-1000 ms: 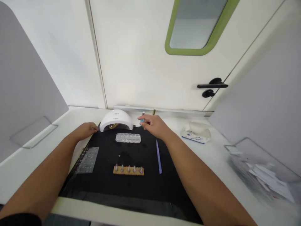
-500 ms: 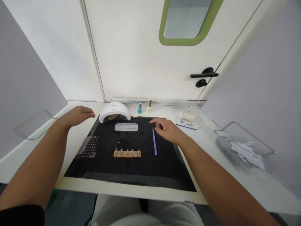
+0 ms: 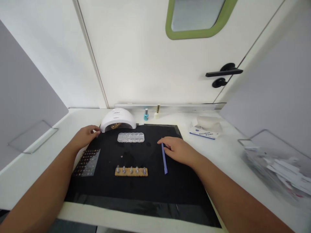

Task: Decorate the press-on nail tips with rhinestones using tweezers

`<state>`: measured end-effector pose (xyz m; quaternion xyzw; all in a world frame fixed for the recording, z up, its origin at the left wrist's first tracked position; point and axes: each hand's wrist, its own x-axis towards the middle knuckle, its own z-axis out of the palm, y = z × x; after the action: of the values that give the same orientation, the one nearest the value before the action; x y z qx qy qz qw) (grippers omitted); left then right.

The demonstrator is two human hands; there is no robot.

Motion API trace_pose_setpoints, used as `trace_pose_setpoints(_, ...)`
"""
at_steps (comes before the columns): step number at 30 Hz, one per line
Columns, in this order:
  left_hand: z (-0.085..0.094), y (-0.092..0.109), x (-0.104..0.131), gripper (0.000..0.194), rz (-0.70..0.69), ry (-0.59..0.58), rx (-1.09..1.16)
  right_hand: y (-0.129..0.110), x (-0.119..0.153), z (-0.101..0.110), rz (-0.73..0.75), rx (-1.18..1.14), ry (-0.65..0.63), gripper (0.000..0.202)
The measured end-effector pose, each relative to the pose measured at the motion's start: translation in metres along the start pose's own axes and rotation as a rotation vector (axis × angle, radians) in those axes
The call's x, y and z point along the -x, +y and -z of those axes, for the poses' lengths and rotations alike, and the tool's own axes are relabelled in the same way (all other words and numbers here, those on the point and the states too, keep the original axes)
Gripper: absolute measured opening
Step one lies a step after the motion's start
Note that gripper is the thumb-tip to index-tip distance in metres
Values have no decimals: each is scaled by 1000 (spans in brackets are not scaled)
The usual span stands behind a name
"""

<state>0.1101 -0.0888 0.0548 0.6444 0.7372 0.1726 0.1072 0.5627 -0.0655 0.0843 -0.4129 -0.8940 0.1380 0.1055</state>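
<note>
My left hand is at the mat's far left corner, close beside a white nail lamp. Its thumb and forefinger curl together in a pinch; what is between the tips is too small to make out. My right hand hovers over or rests by the top of a purple stick, forefinger stretched out and thumb apart from it. The stick lies on the black mat. Between my hands are a clear compartment case and a tan strip bearing several shiny nail tips.
A sticker sheet lies at the mat's left. Behind stand a blue bottle and a pale bottle with a gold cap. An alcohol pads box and a wire-rimmed basket of packets are on the right.
The view has shifted, so the table things appear lower. My left hand has come down to the mat's corner and its fingers have curled. My right hand has lowered toward the purple stick.
</note>
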Motion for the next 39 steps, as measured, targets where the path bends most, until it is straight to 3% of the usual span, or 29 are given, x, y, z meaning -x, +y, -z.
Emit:
trace_pose_setpoints(7, -4, 2, 0, 32, -36, -36, -12, -1, -2, -5, -14, 52, -104, 47)
trace_pose_setpoints(13, 2, 5, 2, 31, -6, -40, -54, 0, -4, -5, -6, 102, -172, 26)
trace_pose_setpoints(18, 6, 8, 7, 29, 7, 12, -102, -3, -6, -2, 2, 182, -198, 22)
trace_pose_setpoints(22, 7, 14, 12, 28, -57, 32, -101, -2, -8, 1, 16, 241, -192, 22)
trace_pose_setpoints(31, 9, 31, 22, 26, -225, 65, 12, 8, -2, 11, 72, 131, -35, 20)
trace_pose_setpoints(39, 51, 80, 65, 48, -374, 92, 187, 20, -2, 1, 42, -426, 282, 29)
